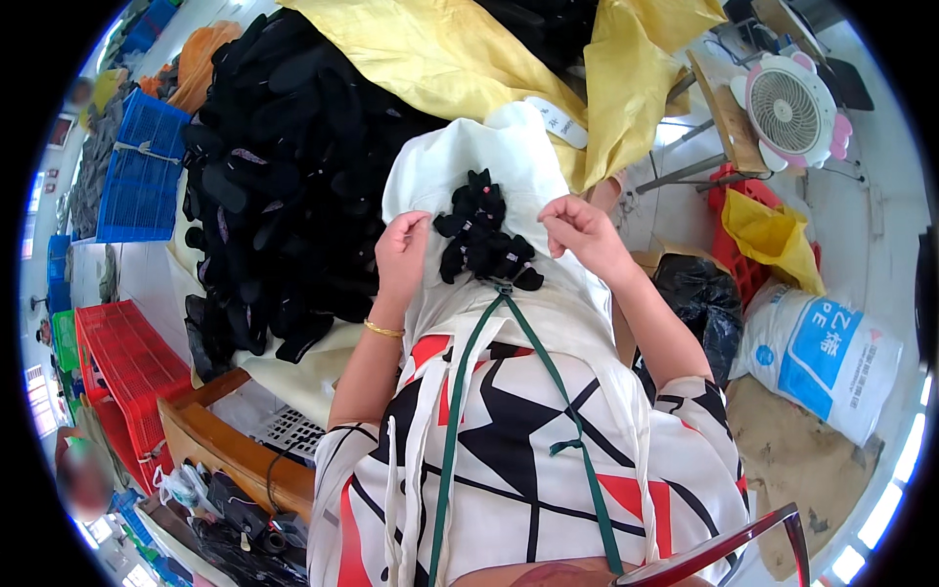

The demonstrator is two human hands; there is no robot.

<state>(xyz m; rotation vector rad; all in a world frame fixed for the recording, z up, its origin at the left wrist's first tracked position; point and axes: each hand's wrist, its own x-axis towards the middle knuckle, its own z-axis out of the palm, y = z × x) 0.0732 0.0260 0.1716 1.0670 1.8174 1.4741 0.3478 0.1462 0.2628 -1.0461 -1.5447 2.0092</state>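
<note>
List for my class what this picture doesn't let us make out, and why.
Head view:
- Whether the left hand or right hand pinches something thin: too small, and the curled fingers hide it.
- How many pieces make up the small black bundle on the lap: dark parts overlap.
- What lies deep in the large black heap: its upper layer hides it.
- Where the yellow sheet ends: the top edge cuts it off.

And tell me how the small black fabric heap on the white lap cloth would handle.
The small black fabric heap is probably floppy, given its soft-looking matte surface. Its separate-looking lumps suggest pieces might drop away. Lying spread and uneven, it seems unlikely to roll.
</note>
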